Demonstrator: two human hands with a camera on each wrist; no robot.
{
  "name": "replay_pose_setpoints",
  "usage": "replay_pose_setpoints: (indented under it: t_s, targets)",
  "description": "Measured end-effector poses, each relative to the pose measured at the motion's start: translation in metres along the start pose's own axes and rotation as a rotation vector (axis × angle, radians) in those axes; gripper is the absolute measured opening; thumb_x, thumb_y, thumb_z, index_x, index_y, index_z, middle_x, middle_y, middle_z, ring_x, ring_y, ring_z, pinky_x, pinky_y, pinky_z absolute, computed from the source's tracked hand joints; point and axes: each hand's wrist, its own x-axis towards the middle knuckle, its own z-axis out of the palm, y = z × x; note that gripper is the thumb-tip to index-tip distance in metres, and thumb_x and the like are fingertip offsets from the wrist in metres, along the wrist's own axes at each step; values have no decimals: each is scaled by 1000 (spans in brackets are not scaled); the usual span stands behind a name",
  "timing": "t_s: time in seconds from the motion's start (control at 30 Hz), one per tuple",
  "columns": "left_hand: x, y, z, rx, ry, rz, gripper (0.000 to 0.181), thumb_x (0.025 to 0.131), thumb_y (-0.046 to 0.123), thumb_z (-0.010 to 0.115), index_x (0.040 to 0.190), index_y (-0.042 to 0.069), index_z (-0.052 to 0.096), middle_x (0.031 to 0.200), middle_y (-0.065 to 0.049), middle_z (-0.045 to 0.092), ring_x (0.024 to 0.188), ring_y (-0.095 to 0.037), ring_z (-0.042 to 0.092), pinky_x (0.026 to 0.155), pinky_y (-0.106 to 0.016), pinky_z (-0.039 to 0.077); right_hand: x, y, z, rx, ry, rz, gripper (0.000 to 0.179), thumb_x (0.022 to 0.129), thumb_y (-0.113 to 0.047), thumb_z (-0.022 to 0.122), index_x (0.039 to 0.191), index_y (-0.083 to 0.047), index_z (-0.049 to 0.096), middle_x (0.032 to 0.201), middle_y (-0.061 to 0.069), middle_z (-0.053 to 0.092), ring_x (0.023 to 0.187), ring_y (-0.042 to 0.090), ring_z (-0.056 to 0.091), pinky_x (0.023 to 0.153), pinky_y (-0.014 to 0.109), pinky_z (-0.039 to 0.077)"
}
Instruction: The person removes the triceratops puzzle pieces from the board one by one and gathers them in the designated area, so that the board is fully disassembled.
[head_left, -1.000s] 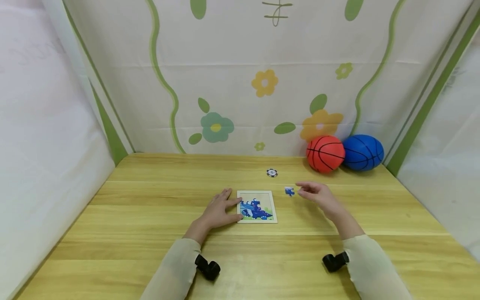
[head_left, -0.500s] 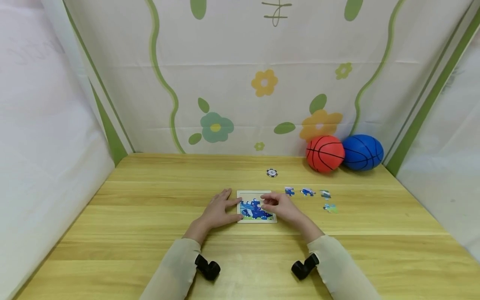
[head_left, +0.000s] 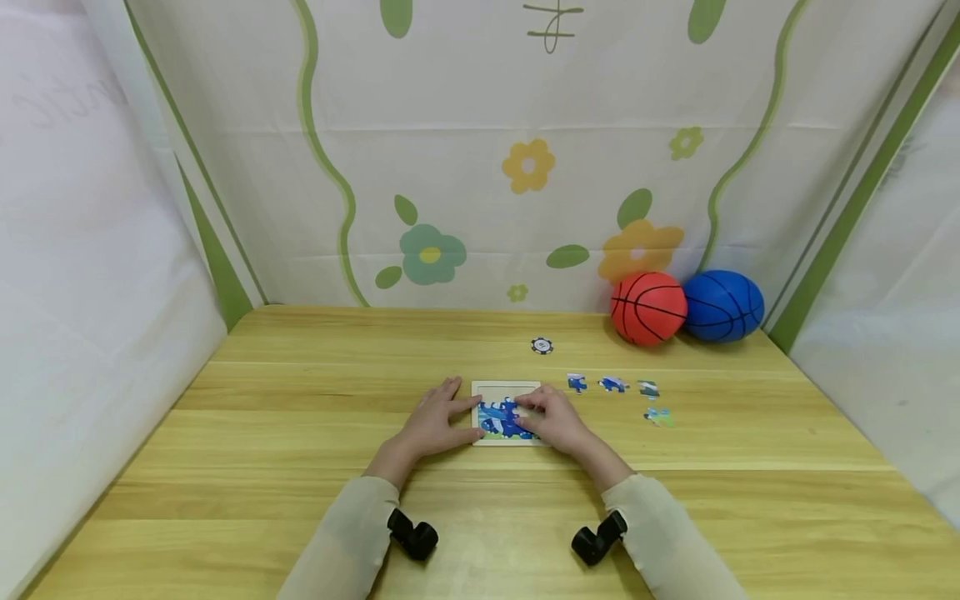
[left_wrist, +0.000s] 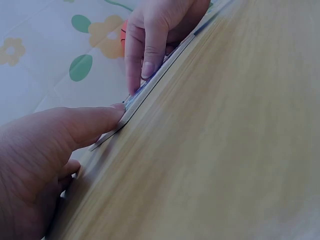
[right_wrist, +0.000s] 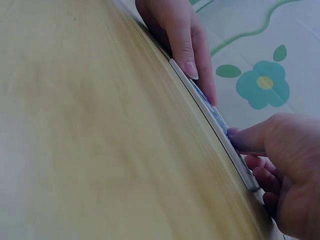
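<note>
A small square puzzle tray (head_left: 510, 443) with a pale rim lies flat on the table, holding part of a blue dinosaur picture (head_left: 497, 417). Its upper strip is bare board. My left hand (head_left: 432, 425) rests at the tray's left side, thumb and forefinger spread and touching the rim. Over the right half, my right hand (head_left: 558, 419) has its thumb and forefinger down on the picture, a little apart. In the right wrist view its thumb (right_wrist: 250, 137) touches the puzzle surface. Whether a piece is between these fingertips is hidden.
Several loose jigsaw pieces (head_left: 613, 384) lie right of the tray, one greenish piece (head_left: 659, 417) nearer me. A round chip (head_left: 542, 345) lies behind the tray. A red ball (head_left: 648, 308) and a blue ball (head_left: 723, 306) stand at the back right against the flowered cloth.
My right hand has moved left from the loose pieces onto the tray, then slightly lower and further left. The loose pieces it covered are now visible. My left hand has stayed put.
</note>
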Motion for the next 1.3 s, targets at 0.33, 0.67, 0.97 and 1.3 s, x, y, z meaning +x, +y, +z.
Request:
replay_pose_setpoints:
  t_s: [0.33,0.67,0.97,1.3]
  targets:
    - [0,-1,0,21,1,14,59,77,49,56,127,18,46,139,-15,18,127,-28,10,100,-44,8,-1,-5,5,-86,42,18,19,77,-13,65,96,-8,64,82,-3,49,77,15,42,69,30,37]
    - [1,-2,1,32,-2,26,59,77,49,55,127,18,46,139,-16,19,127,-29,10,99,-46,9,-1,-4,6,-85,63,-4,18,76,-13,66,94,-10,62,79,-2,48,76,16,41,67,31,36]
    - [1,-1,0,39,0,40,59,78,48,55,128,18,44,139,-17,18,127,-29,10,100,-46,8,-1,-4,5,-88,73,-8,18,75,-13,67,93,-9,63,79,-2,49,75,16,41,67,30,35]
    - [1,-2,2,62,-18,60,54,81,47,51,127,21,45,139,-18,16,127,-30,8,100,-46,7,-1,-2,6,-103,81,-6,18,74,-13,68,92,-10,65,78,-3,49,73,14,40,66,29,35]
